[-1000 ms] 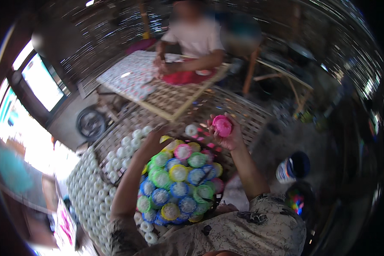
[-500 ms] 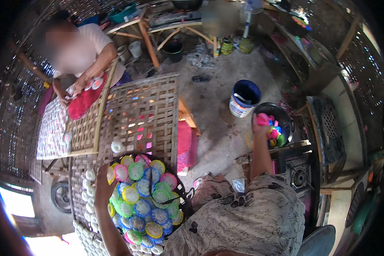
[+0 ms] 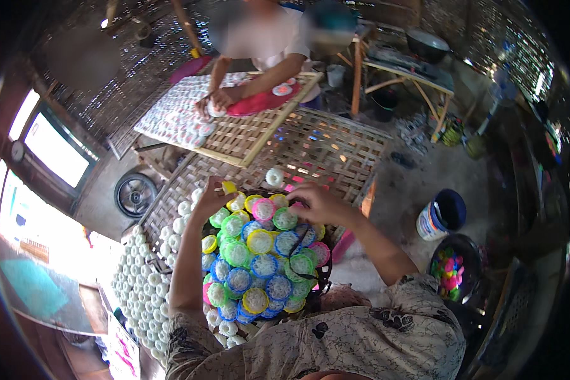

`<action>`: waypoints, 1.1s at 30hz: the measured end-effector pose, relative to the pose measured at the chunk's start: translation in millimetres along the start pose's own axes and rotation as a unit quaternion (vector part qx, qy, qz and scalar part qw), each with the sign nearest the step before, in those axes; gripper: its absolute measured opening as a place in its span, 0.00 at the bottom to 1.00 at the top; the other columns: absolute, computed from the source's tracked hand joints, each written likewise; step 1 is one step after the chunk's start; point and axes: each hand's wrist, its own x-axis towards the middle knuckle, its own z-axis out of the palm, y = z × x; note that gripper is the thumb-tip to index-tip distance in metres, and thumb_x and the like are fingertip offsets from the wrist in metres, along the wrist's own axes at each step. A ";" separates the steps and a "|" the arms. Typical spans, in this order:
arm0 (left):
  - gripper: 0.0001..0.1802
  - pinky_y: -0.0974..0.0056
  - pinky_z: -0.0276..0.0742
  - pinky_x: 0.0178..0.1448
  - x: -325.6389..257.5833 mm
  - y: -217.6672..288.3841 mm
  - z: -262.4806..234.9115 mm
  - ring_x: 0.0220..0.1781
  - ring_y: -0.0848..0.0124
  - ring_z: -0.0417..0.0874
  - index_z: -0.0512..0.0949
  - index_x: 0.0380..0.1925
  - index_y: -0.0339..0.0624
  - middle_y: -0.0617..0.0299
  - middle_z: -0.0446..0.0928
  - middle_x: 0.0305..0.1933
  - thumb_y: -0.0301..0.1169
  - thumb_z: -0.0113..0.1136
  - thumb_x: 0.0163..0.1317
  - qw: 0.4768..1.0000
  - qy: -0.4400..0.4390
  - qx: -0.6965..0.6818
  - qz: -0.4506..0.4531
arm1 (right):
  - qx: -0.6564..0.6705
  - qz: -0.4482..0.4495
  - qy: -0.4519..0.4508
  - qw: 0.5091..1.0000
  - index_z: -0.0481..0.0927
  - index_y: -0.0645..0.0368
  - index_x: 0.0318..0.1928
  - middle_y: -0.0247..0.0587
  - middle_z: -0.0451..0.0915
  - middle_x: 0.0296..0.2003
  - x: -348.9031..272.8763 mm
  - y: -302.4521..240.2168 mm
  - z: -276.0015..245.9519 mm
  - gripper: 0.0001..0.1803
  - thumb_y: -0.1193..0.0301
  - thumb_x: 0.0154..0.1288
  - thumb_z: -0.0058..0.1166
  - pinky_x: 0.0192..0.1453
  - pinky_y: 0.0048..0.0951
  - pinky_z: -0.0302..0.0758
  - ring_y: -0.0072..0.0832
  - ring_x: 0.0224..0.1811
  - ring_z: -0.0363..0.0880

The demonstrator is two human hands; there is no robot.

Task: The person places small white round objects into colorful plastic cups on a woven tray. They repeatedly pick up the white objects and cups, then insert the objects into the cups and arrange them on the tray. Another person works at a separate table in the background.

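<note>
A round dark basket is heaped with small green, blue, yellow and pink plastic cups, each filled with a white lacy ring. At its far left rim my left hand pinches a yellow cup. My right hand is over the far right side of the heap, its fingers bent down beside a green cup; what they hold, if anything, is hidden. One white ring lies by itself on the woven bamboo rack beyond the basket. A dark strap lies across the heap.
Many white rings cover the rack at left. Across from me, a person's hands work over a tray of white rounds and a red sheet. A blue-and-white bucket and black basin of coloured cups stand at right.
My right hand has come from the black basin across to the basket. My left hand now has a yellow cup raised at the rim. The view has swung to the left.
</note>
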 end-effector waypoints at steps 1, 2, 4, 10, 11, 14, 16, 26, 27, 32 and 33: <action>0.36 0.66 0.77 0.36 5.3 -10.5 -4.3 0.34 0.74 0.76 0.60 0.49 0.41 0.58 0.74 0.40 0.43 0.76 0.51 0.996 0.065 0.051 -0.032 | -0.049 -0.075 -0.008 0.996 0.78 0.58 0.50 0.50 0.80 0.43 21.9 -6.8 20.2 0.22 0.65 0.54 0.65 0.51 0.41 0.76 0.44 0.48 0.79; 0.37 0.67 0.76 0.32 12.5 -20.8 -7.0 0.32 0.75 0.76 0.60 0.47 0.41 0.58 0.73 0.38 0.45 0.76 0.50 0.984 0.128 0.101 -0.064 | -0.098 -0.073 -0.039 0.992 0.78 0.58 0.51 0.52 0.80 0.43 40.4 -11.3 38.3 0.24 0.65 0.53 0.64 0.51 0.42 0.76 0.46 0.48 0.79; 0.39 0.67 0.75 0.27 20.8 -40.7 -12.8 0.29 0.73 0.78 0.58 0.46 0.42 0.57 0.73 0.36 0.50 0.75 0.50 0.978 0.191 0.042 -0.065 | -0.222 -0.041 -0.126 0.966 0.76 0.57 0.53 0.53 0.79 0.43 66.5 -13.8 62.6 0.26 0.66 0.52 0.64 0.52 0.43 0.75 0.48 0.50 0.78; 0.37 0.56 0.76 0.40 6.7 -59.5 -36.1 0.37 0.59 0.79 0.65 0.41 0.37 0.49 0.75 0.37 0.50 0.77 0.45 0.922 0.332 0.200 -0.027 | -0.191 -0.025 -0.272 0.943 0.75 0.53 0.57 0.54 0.74 0.51 101.5 -5.0 60.3 0.30 0.66 0.51 0.63 0.56 0.43 0.73 0.47 0.54 0.75; 0.35 0.53 0.74 0.44 -0.1 -56.6 -34.9 0.42 0.53 0.77 0.68 0.37 0.36 0.46 0.75 0.38 0.50 0.77 0.43 0.914 0.351 0.196 -0.060 | -0.120 0.022 -0.232 0.965 0.76 0.53 0.56 0.57 0.73 0.51 103.4 -1.1 51.1 0.28 0.65 0.51 0.63 0.56 0.44 0.74 0.48 0.53 0.76; 0.36 0.52 0.74 0.44 -2.1 -39.2 -27.2 0.41 0.51 0.77 0.68 0.39 0.35 0.45 0.75 0.38 0.50 0.76 0.43 0.904 0.332 0.249 -0.105 | -0.181 0.029 -0.242 0.953 0.76 0.51 0.56 0.55 0.73 0.52 104.2 11.4 33.5 0.30 0.62 0.50 0.66 0.58 0.42 0.73 0.48 0.55 0.75; 0.33 0.49 0.75 0.48 -7.6 -31.4 -21.8 0.43 0.45 0.77 0.68 0.39 0.33 0.42 0.76 0.37 0.46 0.74 0.46 0.914 0.270 0.300 -0.051 | -0.147 -0.018 -0.251 0.957 0.76 0.50 0.57 0.54 0.73 0.50 98.1 16.4 42.9 0.32 0.59 0.50 0.67 0.58 0.42 0.73 0.48 0.55 0.74; 0.22 0.49 0.77 0.43 -20.1 -29.9 -36.7 0.39 0.46 0.82 0.68 0.42 0.38 0.45 0.80 0.36 0.36 0.69 0.54 0.930 0.184 0.318 0.019 | -0.020 0.037 -0.165 0.985 0.69 0.56 0.55 0.53 0.75 0.47 103.4 11.0 35.7 0.34 0.58 0.52 0.69 0.54 0.41 0.75 0.44 0.51 0.78; 0.23 0.50 0.77 0.48 -22.8 -27.8 -39.5 0.43 0.47 0.83 0.69 0.45 0.40 0.47 0.81 0.39 0.34 0.69 0.54 0.922 0.143 0.360 -0.004 | 0.008 0.082 -0.127 0.989 0.68 0.57 0.54 0.52 0.75 0.47 99.6 13.6 22.5 0.34 0.58 0.52 0.70 0.53 0.40 0.76 0.41 0.51 0.78; 0.30 0.50 0.75 0.54 -35.7 -16.0 -48.4 0.51 0.48 0.80 0.67 0.56 0.43 0.46 0.80 0.44 0.36 0.68 0.55 0.926 0.014 0.376 -0.020 | 0.129 0.081 0.120 0.981 0.63 0.58 0.52 0.48 0.76 0.44 90.3 54.6 3.3 0.36 0.60 0.50 0.73 0.48 0.38 0.78 0.35 0.48 0.79; 0.30 0.51 0.75 0.55 -37.0 -14.5 -50.3 0.51 0.48 0.80 0.67 0.56 0.44 0.46 0.80 0.44 0.35 0.68 0.54 0.919 -0.001 0.393 -0.027 | 0.130 0.054 0.163 0.977 0.63 0.58 0.52 0.48 0.76 0.44 83.1 64.6 10.9 0.36 0.61 0.50 0.74 0.48 0.38 0.78 0.37 0.47 0.79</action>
